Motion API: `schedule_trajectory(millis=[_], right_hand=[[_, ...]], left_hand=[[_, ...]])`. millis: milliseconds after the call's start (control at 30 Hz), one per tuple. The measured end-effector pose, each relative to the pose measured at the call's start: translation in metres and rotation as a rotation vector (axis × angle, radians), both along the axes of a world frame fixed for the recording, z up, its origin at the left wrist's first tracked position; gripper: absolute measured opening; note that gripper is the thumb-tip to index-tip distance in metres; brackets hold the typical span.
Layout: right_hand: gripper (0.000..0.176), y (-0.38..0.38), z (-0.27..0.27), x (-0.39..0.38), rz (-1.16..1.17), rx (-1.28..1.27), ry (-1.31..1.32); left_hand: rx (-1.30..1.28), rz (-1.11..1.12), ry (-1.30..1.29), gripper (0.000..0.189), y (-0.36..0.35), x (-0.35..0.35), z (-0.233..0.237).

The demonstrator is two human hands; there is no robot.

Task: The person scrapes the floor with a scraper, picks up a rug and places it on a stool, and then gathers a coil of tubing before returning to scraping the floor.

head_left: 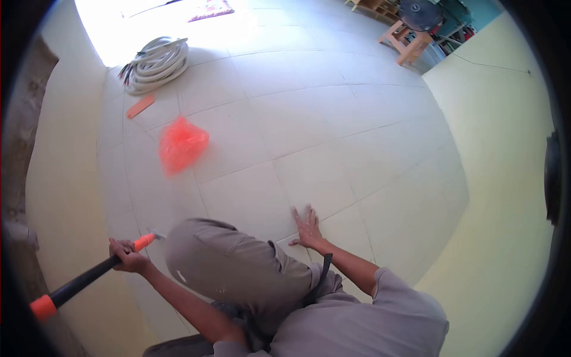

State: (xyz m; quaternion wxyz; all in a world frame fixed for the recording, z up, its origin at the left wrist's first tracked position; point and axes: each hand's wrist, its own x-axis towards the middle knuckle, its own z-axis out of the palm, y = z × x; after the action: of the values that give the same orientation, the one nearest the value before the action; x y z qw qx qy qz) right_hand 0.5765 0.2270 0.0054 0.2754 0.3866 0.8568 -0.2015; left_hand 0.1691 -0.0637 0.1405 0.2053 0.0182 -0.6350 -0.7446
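My left hand (128,256) is wrapped round a black pole (83,281) with orange sections, near its upper orange end. A small pale, blurred piece (156,234) sticks out from that end, beside my bent knee. The other orange section lies at the lower left. My right hand (308,229) rests on the tiled floor (315,172) with its fingers spread, holding nothing. Ahead on the tiles lies a crumpled, translucent red plastic bag (181,144).
A coil of pale hose or cable (156,66) lies at the upper left, with a flat orange piece (141,107) below it. A stool (409,43) bearing a dark round object (420,14) stands at the upper right. Yellowish walls (505,149) flank the floor.
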Motion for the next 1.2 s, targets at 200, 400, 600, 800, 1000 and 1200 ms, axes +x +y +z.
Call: schedule_trajectory(millis=[200,400,600,800,1000,1200], right_hand=[[0.154,-0.014,-0.006,0.001,-0.021,-0.04,0.058],[0.153,-0.023,-0.014,0.009,-0.002,-0.023,0.023],[0.091,0.041,-0.048,-0.032,-0.041,-0.576,-0.253],[0.035,-0.023,0.214,-0.12,-0.53,-0.186,1.005],[0.037,-0.138,0.381,-0.052,-0.502,-0.424,0.885],[0.025,-0.21,0.457,0.145,-1.098,-0.332,0.687]], left_hand=[[-0.119,-0.087,-0.03,0.049,0.017,0.005,0.015],[-0.164,-0.352,0.027,0.047,0.019,-0.017,-0.004],[-0.36,-0.615,-0.108,0.048,0.055,0.032,0.105],[-0.567,-0.861,-0.218,0.045,0.031,0.097,0.206],[-0.637,-1.031,0.221,0.035,-0.025,0.166,0.31],[-0.801,-1.365,0.143,0.052,-0.019,0.262,0.484]])
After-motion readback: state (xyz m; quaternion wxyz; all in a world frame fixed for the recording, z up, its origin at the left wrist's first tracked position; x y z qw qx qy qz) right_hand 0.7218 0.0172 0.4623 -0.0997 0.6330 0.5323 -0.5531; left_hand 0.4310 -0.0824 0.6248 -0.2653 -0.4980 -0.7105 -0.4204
